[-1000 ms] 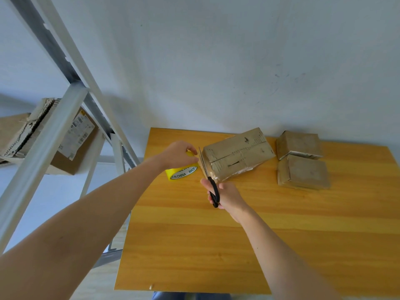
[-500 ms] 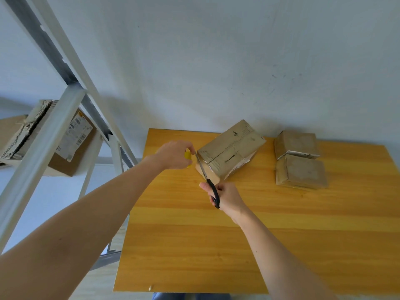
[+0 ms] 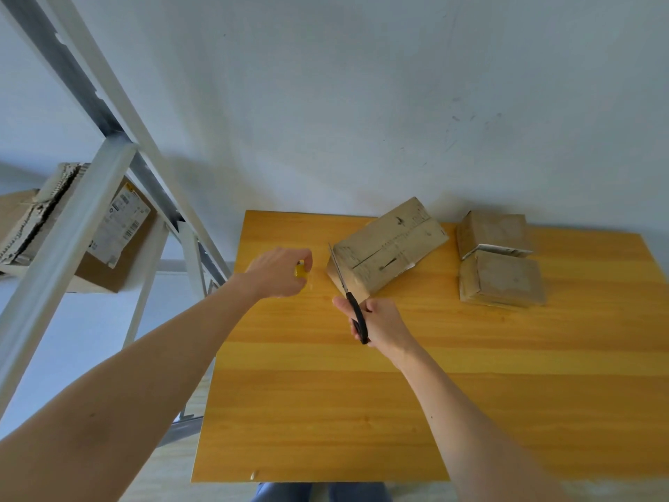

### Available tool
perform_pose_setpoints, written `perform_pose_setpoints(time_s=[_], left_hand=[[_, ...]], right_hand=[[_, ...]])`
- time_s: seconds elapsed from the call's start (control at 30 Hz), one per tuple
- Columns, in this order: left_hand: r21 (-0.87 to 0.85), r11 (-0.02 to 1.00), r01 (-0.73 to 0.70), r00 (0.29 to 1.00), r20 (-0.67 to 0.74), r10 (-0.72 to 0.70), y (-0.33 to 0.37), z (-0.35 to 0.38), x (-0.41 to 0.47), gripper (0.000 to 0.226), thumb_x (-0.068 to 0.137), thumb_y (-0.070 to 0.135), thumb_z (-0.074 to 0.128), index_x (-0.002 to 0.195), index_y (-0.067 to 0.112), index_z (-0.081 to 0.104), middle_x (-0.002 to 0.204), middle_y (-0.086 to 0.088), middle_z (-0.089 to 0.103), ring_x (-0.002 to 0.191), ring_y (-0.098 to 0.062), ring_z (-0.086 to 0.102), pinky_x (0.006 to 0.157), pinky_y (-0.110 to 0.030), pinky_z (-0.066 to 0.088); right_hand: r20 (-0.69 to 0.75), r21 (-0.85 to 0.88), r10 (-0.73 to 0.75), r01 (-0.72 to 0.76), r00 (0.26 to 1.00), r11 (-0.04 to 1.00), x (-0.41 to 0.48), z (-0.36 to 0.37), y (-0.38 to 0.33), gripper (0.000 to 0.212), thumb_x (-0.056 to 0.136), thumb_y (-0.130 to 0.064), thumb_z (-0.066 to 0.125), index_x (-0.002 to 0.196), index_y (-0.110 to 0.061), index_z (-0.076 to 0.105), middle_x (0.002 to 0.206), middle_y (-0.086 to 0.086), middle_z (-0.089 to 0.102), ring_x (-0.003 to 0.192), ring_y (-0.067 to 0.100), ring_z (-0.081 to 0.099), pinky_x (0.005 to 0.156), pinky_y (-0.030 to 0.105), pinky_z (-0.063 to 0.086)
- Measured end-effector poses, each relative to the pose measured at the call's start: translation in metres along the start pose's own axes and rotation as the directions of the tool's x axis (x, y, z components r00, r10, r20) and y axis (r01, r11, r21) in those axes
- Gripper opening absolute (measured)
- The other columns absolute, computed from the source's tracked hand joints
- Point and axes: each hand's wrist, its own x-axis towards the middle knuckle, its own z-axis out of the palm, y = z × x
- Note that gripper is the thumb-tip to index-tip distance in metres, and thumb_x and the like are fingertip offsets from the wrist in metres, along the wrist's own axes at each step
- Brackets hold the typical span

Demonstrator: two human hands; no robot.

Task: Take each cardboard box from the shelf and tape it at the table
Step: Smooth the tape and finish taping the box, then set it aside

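Observation:
A long cardboard box (image 3: 387, 250) lies at an angle on the wooden table (image 3: 470, 385), its near end pointing at me. My right hand (image 3: 380, 322) holds black-handled scissors (image 3: 349, 297) whose blades rest against the box's near left corner. My left hand (image 3: 280, 271) is closed over a yellow tape roll (image 3: 300, 272) left of the box; only a sliver of the roll shows. Clear tape seems to stretch from the roll toward the box, but it is hard to make out.
Two smaller cardboard boxes (image 3: 497, 259) lie side by side at the table's back right. A grey metal shelf (image 3: 90, 197) stands to the left and holds a labelled cardboard box (image 3: 112, 240) and flattened cardboard (image 3: 32, 219). A pale wall runs behind the table.
The long box has swung so its near end points more toward me. My left hand has turned over the yellow roll, hiding most of it. The scissors stay at the box's corner.

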Motion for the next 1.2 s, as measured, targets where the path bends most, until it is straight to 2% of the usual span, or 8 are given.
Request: perform_pose_setpoints(time_s=[0.17, 0.3, 0.43, 0.63, 0.77, 0.9, 1.07, 1.2], left_hand=[[-0.053, 0.998, 0.027, 0.998, -0.061, -0.03, -0.004, 0.022, -0.006, 0.015, 0.093, 0.043, 0.056, 0.095, 0.029, 0.05, 0.096, -0.005, 0.067, 0.085, -0.027, 0.059, 0.07, -0.039, 0.051], [0.009, 1.0, 0.004, 0.992, -0.124, -0.003, -0.005, 0.04, -0.01, 0.013, 0.093, 0.032, 0.055, 0.103, 0.028, 0.048, 0.1, -0.002, 0.065, 0.093, -0.026, 0.058, 0.081, -0.035, 0.039], [-0.03, 0.999, -0.028, 0.993, -0.118, 0.024, -0.005, 0.055, -0.015, 0.047, 0.088, 0.023, 0.061, 0.127, 0.03, 0.036, 0.09, -0.005, 0.068, 0.085, -0.023, 0.062, 0.085, -0.031, 0.035], [-0.083, 0.997, -0.001, 0.996, -0.084, -0.006, -0.004, 0.061, -0.015, 0.068, 0.087, 0.021, 0.064, 0.141, 0.026, 0.023, 0.088, 0.0, 0.064, 0.078, -0.019, 0.06, 0.079, -0.026, 0.038], [-0.064, 0.998, 0.013, 1.0, 0.026, -0.012, -0.002, 0.063, -0.017, 0.06, 0.088, 0.026, 0.068, 0.137, 0.026, 0.033, 0.098, 0.003, 0.064, 0.085, -0.018, 0.058, 0.063, -0.03, 0.043], [-0.099, 0.995, 0.018, 0.997, 0.071, -0.011, -0.004, 0.074, -0.017, 0.058, 0.087, 0.027, 0.07, 0.134, 0.024, 0.037, 0.093, 0.01, 0.058, 0.077, -0.016, 0.057, 0.06, -0.029, 0.039], [-0.256, 0.966, 0.035, 0.984, 0.178, 0.011, -0.004, 0.069, -0.017, 0.067, 0.083, 0.028, 0.073, 0.139, 0.028, 0.034, 0.079, 0.018, 0.058, 0.079, -0.012, 0.057, 0.068, -0.03, 0.046], [-0.476, 0.867, 0.15, 0.987, 0.021, -0.159, -0.008, 0.041, -0.002, 0.033, 0.096, 0.015, 0.049, 0.127, 0.024, 0.054, 0.099, -0.002, 0.068, 0.093, -0.023, 0.064, 0.08, -0.035, 0.051]], right_hand=[[-0.032, -0.086, 0.009, -0.012, 0.999, 0.996, 0.004, 0.001, 0.015, 0.058, 0.073, -0.063, 0.073, 0.066, -0.009, 0.053, 0.061, 0.012, 0.053, 0.06, 0.019, 0.052, 0.071, 0.037, 0.046], [-0.041, -0.168, -0.002, -0.005, 0.999, 0.986, 0.001, -0.003, 0.019, 0.057, 0.074, -0.063, 0.072, 0.072, -0.01, 0.05, 0.063, 0.008, 0.046, 0.058, 0.015, 0.048, 0.067, 0.029, 0.041], [-0.066, -0.195, 0.026, -0.039, 0.997, 0.98, -0.003, -0.005, 0.019, 0.054, 0.077, -0.057, 0.073, 0.066, -0.016, 0.04, 0.052, -0.009, 0.036, 0.052, 0.01, 0.04, 0.06, 0.023, 0.034], [-0.043, -0.226, 0.054, -0.062, 0.998, 0.972, -0.001, -0.004, 0.024, 0.054, 0.073, -0.063, 0.073, 0.075, -0.014, 0.049, 0.059, -0.008, 0.044, 0.058, 0.012, 0.045, 0.061, 0.026, 0.037], [-0.067, -0.276, 0.045, -0.062, 0.997, 0.959, 0.0, -0.005, 0.026, 0.055, 0.071, -0.067, 0.072, 0.078, -0.017, 0.05, 0.062, -0.006, 0.049, 0.06, 0.013, 0.05, 0.062, 0.03, 0.039], [-0.127, -0.48, -0.022, -0.042, 0.992, 0.876, -0.002, -0.008, 0.025, 0.054, 0.074, -0.072, 0.066, 0.087, -0.022, 0.049, 0.072, -0.007, 0.056, 0.067, 0.013, 0.056, 0.058, 0.026, 0.039], [-0.156, -0.606, -0.091, -0.022, 0.984, 0.795, -0.002, -0.011, 0.024, 0.057, 0.078, -0.074, 0.059, 0.1, -0.022, 0.049, 0.089, -0.009, 0.059, 0.085, 0.014, 0.059, 0.062, 0.029, 0.041], [-0.131, -0.633, -0.073, -0.027, 0.989, 0.774, -0.002, -0.012, 0.02, 0.054, 0.08, -0.073, 0.058, 0.1, -0.024, 0.047, 0.091, -0.01, 0.059, 0.088, 0.015, 0.059, 0.065, 0.029, 0.041]])
